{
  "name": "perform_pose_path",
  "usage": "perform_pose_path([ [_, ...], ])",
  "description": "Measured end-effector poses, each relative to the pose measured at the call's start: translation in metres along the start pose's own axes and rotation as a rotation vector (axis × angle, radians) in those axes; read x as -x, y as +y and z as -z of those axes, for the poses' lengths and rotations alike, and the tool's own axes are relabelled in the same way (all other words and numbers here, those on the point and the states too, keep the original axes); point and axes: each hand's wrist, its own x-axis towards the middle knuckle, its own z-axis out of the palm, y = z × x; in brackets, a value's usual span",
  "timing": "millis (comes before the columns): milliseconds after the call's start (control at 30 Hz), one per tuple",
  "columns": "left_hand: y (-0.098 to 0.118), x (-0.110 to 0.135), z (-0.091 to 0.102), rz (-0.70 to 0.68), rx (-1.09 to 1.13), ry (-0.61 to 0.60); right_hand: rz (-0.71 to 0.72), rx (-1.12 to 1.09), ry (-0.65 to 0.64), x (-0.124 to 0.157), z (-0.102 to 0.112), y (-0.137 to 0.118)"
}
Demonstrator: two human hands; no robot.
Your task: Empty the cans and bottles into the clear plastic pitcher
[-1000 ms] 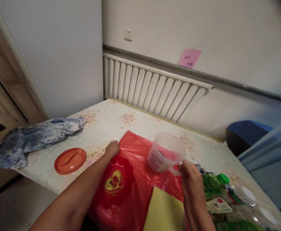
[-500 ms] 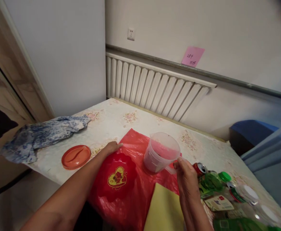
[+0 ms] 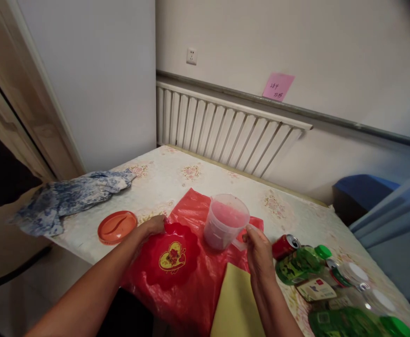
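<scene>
A clear plastic measuring jug point(image 3: 224, 223) stands upright on a red plastic bag point(image 3: 194, 281) spread over the table. My right hand point(image 3: 257, 248) is closed on the jug's handle at its right side. My left hand point(image 3: 150, 228) rests on the left edge of the bag, fingers curled at the rim of a red dish point(image 3: 173, 255) with a gold heart emblem that lies under the plastic. A yellow sheet point(image 3: 238, 304) lies on the bag near me, between my forearms.
An orange lid point(image 3: 117, 227) and a blue-white cloth point(image 3: 68, 199) lie at the left on the floral table point(image 3: 197, 175). At the right lie a red can point(image 3: 284, 245), green bottles point(image 3: 298, 264) and clear bottles point(image 3: 359, 281). A radiator point(image 3: 226, 131) lines the wall behind.
My right hand has slid the jug leftward on the bag. My left hand has drawn back a little toward the dish's rim. The camera view shifted slightly.
</scene>
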Motion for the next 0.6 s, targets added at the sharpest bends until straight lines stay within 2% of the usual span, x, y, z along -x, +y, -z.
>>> perform_pose_path([
  [100,0.000,0.004,0.001,0.018,-0.044,0.021,-0.073,-0.047,-0.011,0.002,-0.006,-0.004],
  [300,-0.001,0.009,-0.001,0.055,-0.077,0.079,-0.104,-0.140,-0.021,0.008,-0.021,-0.014],
  [600,-0.007,0.006,-0.005,0.088,-0.065,0.143,-0.090,-0.116,-0.069,0.007,-0.031,-0.004],
])
